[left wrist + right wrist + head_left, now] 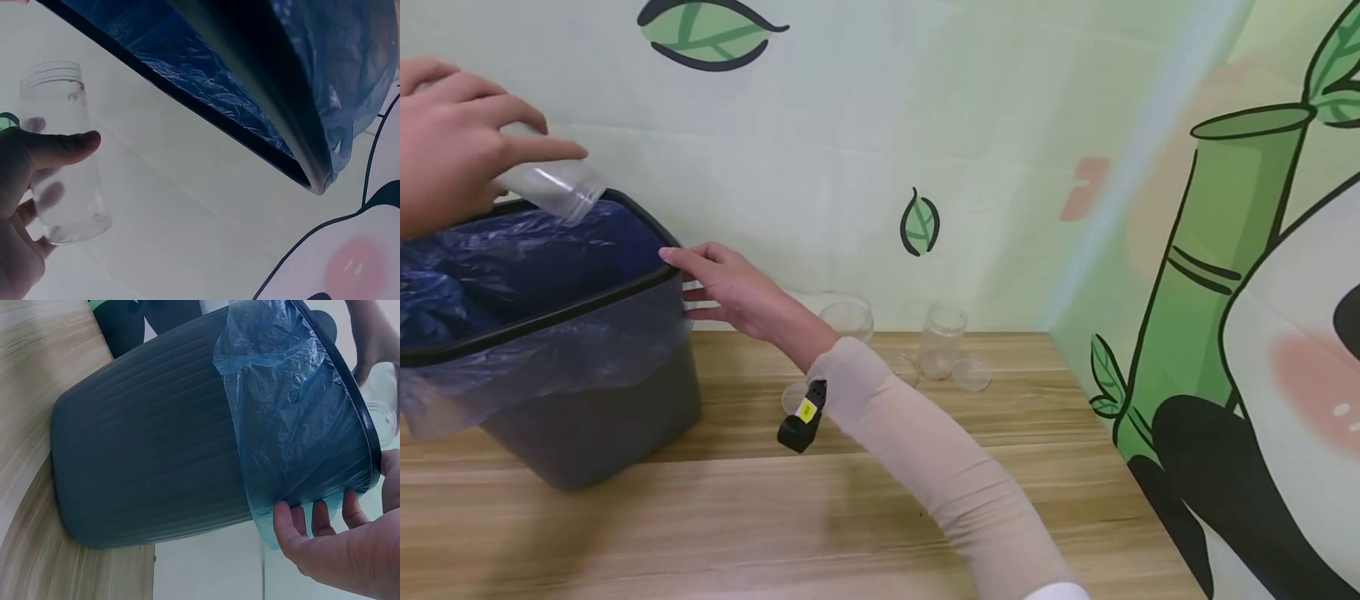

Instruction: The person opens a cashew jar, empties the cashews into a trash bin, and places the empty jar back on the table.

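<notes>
My left hand (pixel 467 146) grips a clear plastic jar (pixel 561 187), tilted with its threaded mouth pointing down over the bin's opening. In the left wrist view the jar (pixel 59 103) has no lid, and the thumb lies across its side. A dark grey trash bin (pixel 602 425) stands on the table, lined with a blue plastic bag (pixel 647 342) folded out over its black rim. My right hand (pixel 730 287) holds the bin's near right corner, thumb at the rim. In the right wrist view its fingers (pixel 322 519) press the bag's overhang from outside.
Toward the back of the wooden table (pixel 737 517) stands another clear jar (pixel 942 342), with a flat clear disc (pixel 972 375) beside it and more clear round pieces (pixel 847 318) to the left. A printed backdrop (pixel 1000 167) rises close behind. A black strap (pixel 801 421) hangs from the right wrist.
</notes>
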